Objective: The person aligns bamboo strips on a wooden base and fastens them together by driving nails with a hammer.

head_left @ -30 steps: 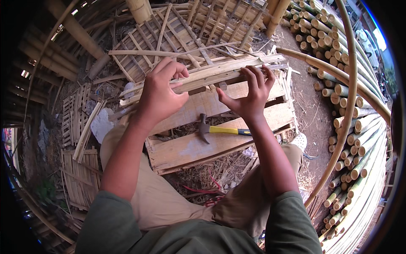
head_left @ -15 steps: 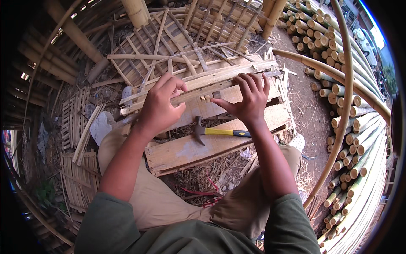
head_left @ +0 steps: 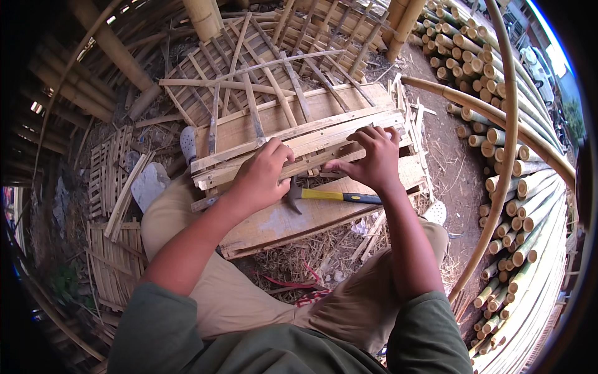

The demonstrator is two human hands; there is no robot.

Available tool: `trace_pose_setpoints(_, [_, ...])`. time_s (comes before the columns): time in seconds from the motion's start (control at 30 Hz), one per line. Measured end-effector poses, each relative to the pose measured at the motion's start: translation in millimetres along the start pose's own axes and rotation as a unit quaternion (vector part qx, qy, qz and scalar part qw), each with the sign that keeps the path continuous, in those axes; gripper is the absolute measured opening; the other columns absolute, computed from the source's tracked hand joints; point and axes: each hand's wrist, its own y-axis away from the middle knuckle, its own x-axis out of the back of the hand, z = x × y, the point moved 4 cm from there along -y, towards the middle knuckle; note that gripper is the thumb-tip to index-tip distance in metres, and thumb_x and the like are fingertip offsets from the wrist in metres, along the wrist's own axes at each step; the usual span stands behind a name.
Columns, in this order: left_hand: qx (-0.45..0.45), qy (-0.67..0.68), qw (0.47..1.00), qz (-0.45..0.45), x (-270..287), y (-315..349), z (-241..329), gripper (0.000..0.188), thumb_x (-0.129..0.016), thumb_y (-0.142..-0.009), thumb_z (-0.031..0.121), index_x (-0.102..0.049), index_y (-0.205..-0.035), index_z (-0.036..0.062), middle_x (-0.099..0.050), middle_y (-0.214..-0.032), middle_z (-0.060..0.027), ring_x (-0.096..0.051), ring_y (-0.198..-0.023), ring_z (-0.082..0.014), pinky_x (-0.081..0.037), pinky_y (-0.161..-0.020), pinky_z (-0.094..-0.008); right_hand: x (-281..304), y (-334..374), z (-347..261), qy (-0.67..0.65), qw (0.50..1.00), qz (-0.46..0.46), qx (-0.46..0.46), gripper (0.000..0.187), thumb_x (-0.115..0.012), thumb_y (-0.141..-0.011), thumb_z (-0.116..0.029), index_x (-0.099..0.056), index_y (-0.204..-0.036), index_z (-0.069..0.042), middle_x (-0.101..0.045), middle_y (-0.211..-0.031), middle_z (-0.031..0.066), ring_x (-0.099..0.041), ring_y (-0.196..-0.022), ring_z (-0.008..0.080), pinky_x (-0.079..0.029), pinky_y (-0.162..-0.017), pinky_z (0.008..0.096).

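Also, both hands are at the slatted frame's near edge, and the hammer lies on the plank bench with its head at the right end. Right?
No: the hammer's head is at its left end, as the head view shows. The rest holds: left hand and right hand at the slatted frame's near edge, hammer on the plank bench.

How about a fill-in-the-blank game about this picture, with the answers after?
1. ____ the left hand and the right hand touch the panel.
2. The hammer's handle is black and ____.
3. The bamboo pile is on the picture's ____ side.
4. The shirt is dark ____.

Missing words: Both; yellow; right; green.
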Motion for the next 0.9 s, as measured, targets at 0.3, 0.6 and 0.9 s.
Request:
trace_pose_setpoints(0.3, [-0.023, 0.003, 0.998, -0.051, -31, 2, -12, 0.041, -0.074, -0.072, 0.001, -0.052, -0.106, 0.0038, -0.051, -0.109, -0.0153, -0.057, -0.107, -0.0364, -0.049, -0.091, -0.0435, -19, 9, 37, 0.007, 0.994, -0.060, -0.092, 0.056, -0.086, -0.070, -0.046, -0.070, -0.105, -0.006, -0.051, -0.141, 0.0236, -0.045, -0.135, 0.0404, -0.039, -0.106, 0.0526])
trace_pose_setpoints(0.6, [0.011, -0.026, 0.998, -0.048, -25, 4, -6, 0.042, -0.077, -0.072, 0.003, -0.054, -0.106, 0.0049, -0.052, -0.110, -0.0140, -0.057, -0.109, -0.0356, -0.049, -0.092, -0.0433, -41, 28, -13, 0.076, 0.984, -0.151, -0.051, 0.051, -0.081, -0.068, -0.056, -0.080, -0.086, -0.009, -0.036, -0.157, 0.0181, -0.027, -0.147, 0.0365, -0.019, -0.117, 0.0616])
trace_pose_setpoints(0.9, [0.027, -0.040, 0.998, -0.034, -28, 3, -13, 0.042, -0.080, -0.072, 0.006, -0.055, -0.106, 0.0056, -0.053, -0.110, -0.0137, -0.058, -0.109, -0.0359, -0.050, -0.091, -0.0429, -65, 39, -19, 0.036, 0.988, -0.141, -0.054, 0.045, -0.082, -0.069, -0.044, -0.077, -0.081, -0.001, -0.039, -0.153, 0.0228, -0.038, -0.140, 0.0416, -0.025, -0.114, 0.0631])
